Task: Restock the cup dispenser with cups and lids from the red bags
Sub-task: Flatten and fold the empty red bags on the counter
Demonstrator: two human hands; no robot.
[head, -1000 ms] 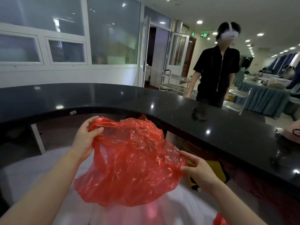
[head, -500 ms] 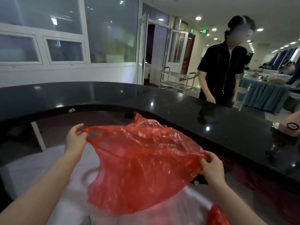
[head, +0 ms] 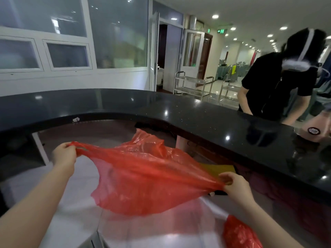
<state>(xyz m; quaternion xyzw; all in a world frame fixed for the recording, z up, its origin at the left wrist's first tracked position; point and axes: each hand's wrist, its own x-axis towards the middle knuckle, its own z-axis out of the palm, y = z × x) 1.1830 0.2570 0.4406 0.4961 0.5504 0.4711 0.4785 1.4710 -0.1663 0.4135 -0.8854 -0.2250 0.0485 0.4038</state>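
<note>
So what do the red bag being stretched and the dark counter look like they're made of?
Red bag: thin, translucent plastic film, glossy and crinkled, pulled taut between left hand and right hand. Counter: polished black stone, likely granite; speckled, and it mirrors the ceiling lights.

Bright, even indoor light from recessed ceiling spots (head: 215, 16), mirrored as glare dots on the glossy black counter (head: 206, 119) beyond the hands. Wide-angle bowing at the edges. Motion blur smears the bending person (head: 279, 83) past the right hand (head: 234, 187).
</note>
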